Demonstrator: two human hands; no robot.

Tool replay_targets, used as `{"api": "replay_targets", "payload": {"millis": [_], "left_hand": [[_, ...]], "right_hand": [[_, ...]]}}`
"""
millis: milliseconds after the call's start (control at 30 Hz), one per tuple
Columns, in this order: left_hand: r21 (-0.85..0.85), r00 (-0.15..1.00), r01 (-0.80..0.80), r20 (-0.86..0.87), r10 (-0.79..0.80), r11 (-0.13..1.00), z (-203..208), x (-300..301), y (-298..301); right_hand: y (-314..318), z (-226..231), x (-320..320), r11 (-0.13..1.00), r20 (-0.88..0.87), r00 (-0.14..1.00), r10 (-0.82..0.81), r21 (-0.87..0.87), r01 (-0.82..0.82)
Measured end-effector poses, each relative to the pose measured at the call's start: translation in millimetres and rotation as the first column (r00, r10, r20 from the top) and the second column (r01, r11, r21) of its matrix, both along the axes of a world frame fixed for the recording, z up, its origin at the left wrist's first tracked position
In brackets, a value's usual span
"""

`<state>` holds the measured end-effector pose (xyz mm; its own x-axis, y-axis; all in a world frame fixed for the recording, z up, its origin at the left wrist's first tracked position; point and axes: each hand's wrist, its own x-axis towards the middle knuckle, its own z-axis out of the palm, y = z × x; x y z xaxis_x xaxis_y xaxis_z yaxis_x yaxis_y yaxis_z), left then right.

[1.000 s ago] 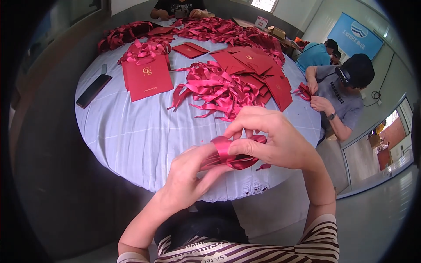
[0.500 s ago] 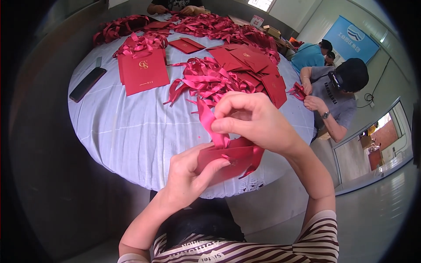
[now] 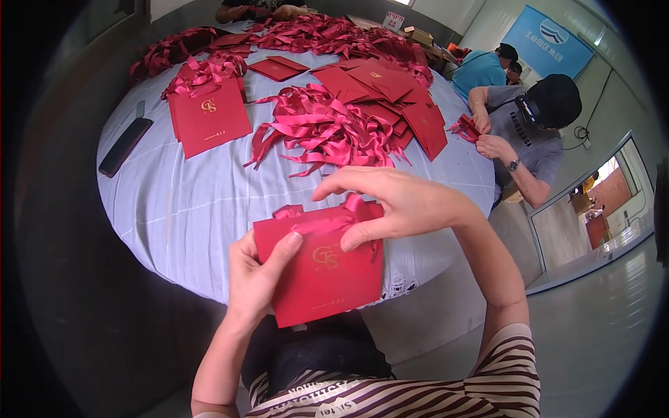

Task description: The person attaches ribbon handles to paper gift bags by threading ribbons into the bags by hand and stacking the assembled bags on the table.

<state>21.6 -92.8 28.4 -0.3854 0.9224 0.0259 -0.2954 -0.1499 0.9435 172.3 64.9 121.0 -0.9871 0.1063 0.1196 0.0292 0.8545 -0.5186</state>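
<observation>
A small red paper gift bag (image 3: 324, 282) with a gold emblem faces me at the table's near edge. My left hand (image 3: 252, 275) grips its left side, thumb across the front. A pink-red satin ribbon (image 3: 322, 226) lies over the upper front and loops above the rim. Over the bag's top right, my right hand (image 3: 414, 209) is open, thumb and fingers apart, close to the ribbon; whether the thumb touches the bag I cannot tell. Beyond it lies a heap of loose ribbons (image 3: 327, 129).
Red bags (image 3: 380, 83) are piled behind the ribbons, and more bags (image 3: 209, 118) lie at left beside a dark phone (image 3: 125, 146). A pale cloth covers the round table (image 3: 188, 223). At right a person (image 3: 526, 132) in grey handles ribbon; others sit further back.
The bag has turned from tilted to front-facing. My right hand has let go of the upright ribbon, which now lies across the bag, and its fingers have spread.
</observation>
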Motion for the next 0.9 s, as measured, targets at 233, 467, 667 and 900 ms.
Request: {"api": "replay_targets", "payload": {"millis": [233,467,667,900], "left_hand": [[-0.107,0.987,0.022,0.160,-0.004,0.994,1,-16,-4],[-0.205,0.946,0.142,0.317,-0.071,0.969,2,-31,-13],[-0.170,0.986,-0.004,0.162,0.031,0.986,4,-29,-20],[-0.150,1.000,0.025,-0.007,-0.026,0.988,3,-25,-28]], "right_hand": [[33,-17,15,0.823,0.171,0.972,-0.162,-0.520,0.229],[55,-48,18,0.560,0.297,0.924,-0.240,-0.735,0.382],[51,-63,28,0.510,0.201,0.755,-0.624,-0.627,0.589],[-5,-62,20,0.696,0.325,0.861,-0.392,-0.508,0.508]]}}
